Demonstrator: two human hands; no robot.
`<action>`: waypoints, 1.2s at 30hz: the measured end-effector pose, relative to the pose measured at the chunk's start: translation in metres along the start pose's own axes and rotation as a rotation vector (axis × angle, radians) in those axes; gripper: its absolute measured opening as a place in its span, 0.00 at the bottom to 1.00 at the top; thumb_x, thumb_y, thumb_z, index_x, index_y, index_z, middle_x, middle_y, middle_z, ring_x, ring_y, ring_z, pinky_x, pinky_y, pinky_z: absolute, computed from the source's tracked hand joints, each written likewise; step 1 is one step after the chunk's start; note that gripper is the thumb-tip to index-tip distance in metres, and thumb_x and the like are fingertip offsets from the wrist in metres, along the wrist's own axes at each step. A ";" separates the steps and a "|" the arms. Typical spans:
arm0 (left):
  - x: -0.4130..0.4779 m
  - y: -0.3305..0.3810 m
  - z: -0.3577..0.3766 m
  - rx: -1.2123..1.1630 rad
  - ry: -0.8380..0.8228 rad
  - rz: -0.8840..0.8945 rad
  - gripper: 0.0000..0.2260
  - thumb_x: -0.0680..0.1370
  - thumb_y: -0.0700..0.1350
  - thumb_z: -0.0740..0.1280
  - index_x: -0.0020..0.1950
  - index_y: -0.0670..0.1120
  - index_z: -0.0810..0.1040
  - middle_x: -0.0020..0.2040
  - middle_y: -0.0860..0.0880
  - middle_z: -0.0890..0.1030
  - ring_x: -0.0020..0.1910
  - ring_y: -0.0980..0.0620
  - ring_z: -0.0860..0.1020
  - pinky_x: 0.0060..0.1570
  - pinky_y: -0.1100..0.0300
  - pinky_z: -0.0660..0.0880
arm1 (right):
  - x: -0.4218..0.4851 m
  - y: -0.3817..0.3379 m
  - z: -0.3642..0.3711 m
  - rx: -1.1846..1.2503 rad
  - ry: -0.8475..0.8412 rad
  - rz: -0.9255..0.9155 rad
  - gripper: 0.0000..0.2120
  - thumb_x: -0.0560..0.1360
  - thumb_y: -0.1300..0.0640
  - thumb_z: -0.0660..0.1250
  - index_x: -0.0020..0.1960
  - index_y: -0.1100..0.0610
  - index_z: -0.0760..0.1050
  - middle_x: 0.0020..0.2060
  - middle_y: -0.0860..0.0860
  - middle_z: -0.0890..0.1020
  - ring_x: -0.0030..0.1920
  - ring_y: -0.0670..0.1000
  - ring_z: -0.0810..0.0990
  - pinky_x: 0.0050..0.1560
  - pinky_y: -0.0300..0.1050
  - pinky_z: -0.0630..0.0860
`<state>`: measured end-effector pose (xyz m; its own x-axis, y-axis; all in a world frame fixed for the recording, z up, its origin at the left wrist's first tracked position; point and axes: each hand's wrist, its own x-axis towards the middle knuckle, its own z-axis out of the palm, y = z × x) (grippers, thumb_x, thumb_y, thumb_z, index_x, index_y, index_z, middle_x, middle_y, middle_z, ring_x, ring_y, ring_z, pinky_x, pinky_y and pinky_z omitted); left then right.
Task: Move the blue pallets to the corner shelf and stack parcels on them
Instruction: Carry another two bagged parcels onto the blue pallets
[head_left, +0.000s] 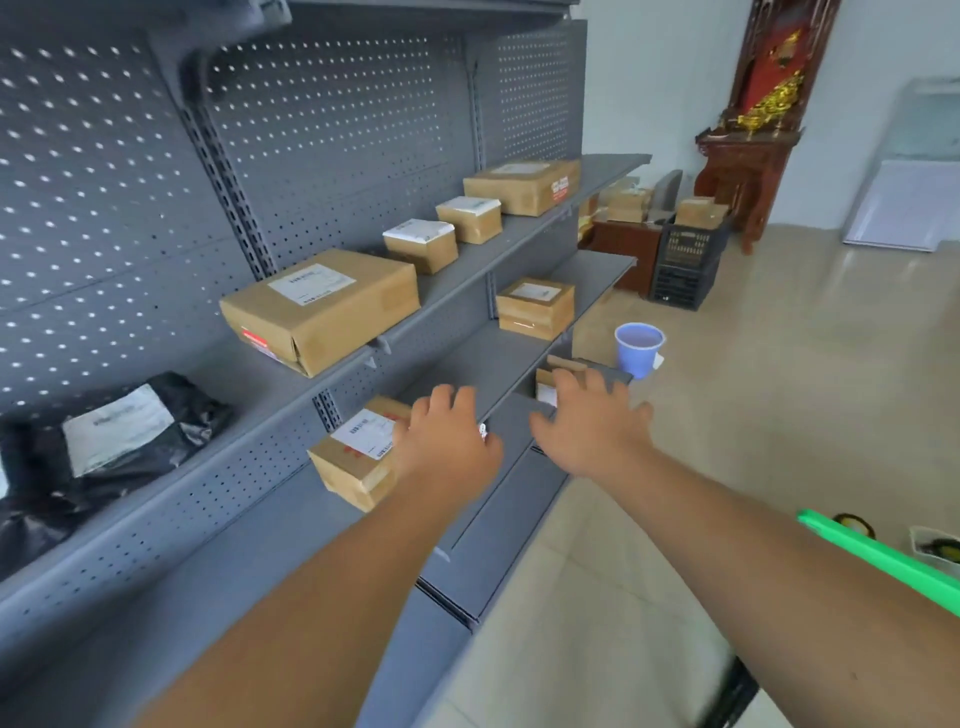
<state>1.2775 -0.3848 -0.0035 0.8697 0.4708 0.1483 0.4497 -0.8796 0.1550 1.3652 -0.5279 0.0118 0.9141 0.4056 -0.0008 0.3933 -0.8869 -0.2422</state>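
Left hand (447, 441), right hand (592, 426) — each grip spread open, holding nothing | nearest parcel (358, 452) lay on low shelf (514, 415) beside left hand; blue pallets not in view | risk: right hand might knock small parcel (550, 382) off shelf end — toward blue cup (639, 345).

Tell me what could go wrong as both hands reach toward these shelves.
1. The large parcel lies skewed at its shelf's front edge, above the left hand. A lifted arm might knock it off.
2. The blue cup stands just beyond the right hand. A careless sweep could tip it. Whether it holds anything cannot be seen.
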 end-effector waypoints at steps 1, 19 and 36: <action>0.003 -0.015 -0.003 0.003 0.007 -0.031 0.27 0.81 0.58 0.60 0.78 0.50 0.62 0.75 0.49 0.65 0.73 0.44 0.65 0.68 0.45 0.64 | 0.007 -0.017 0.002 -0.005 -0.003 -0.032 0.30 0.77 0.35 0.55 0.76 0.46 0.59 0.75 0.52 0.63 0.74 0.61 0.61 0.67 0.64 0.62; 0.006 -0.233 -0.066 0.106 0.226 -0.528 0.26 0.79 0.60 0.60 0.74 0.51 0.66 0.74 0.49 0.68 0.71 0.45 0.68 0.67 0.46 0.64 | 0.047 -0.296 0.042 0.261 0.114 -0.714 0.20 0.78 0.47 0.62 0.66 0.56 0.70 0.60 0.55 0.77 0.61 0.60 0.73 0.57 0.54 0.70; -0.044 -0.354 -0.113 0.197 0.226 -1.081 0.30 0.80 0.64 0.57 0.79 0.52 0.62 0.77 0.46 0.65 0.74 0.41 0.64 0.71 0.39 0.63 | 0.051 -0.446 0.084 0.107 -0.157 -1.059 0.26 0.78 0.39 0.59 0.71 0.52 0.65 0.68 0.56 0.71 0.67 0.63 0.68 0.63 0.59 0.69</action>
<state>1.0573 -0.0860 0.0455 -0.0449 0.9775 0.2059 0.9877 0.0126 0.1556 1.2284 -0.0932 0.0382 0.0879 0.9868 0.1361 0.9598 -0.0473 -0.2766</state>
